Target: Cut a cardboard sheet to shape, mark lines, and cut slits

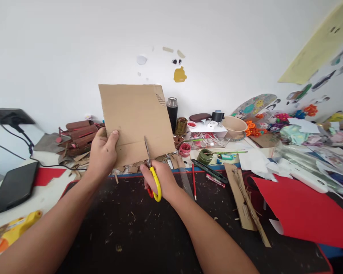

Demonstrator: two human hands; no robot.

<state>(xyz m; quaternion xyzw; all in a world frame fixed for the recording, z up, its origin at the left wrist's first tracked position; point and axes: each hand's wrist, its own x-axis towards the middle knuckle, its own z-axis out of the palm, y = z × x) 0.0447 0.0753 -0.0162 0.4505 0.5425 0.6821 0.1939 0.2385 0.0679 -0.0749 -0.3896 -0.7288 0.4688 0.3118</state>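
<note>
A flat brown cardboard sheet (134, 114) is held up above the back of the dark mat, with a crease line across its lower part. My left hand (104, 150) grips its lower left edge, thumb on the near face. Scissors (155, 182) with yellow and red handles are in my right hand (161, 177), below the sheet. Their blades point upward at the sheet's lower edge, one blade showing in front of the cardboard. Some fingers of my right hand are hidden behind the handles.
Cardboard scraps (242, 201), a red pencil (194, 180) and a red sheet (303, 209) lie to the right. Behind stand a black flask (172, 114) and paint jars (185, 149). A phone (14, 186) and yellow glue gun (20, 228) are left.
</note>
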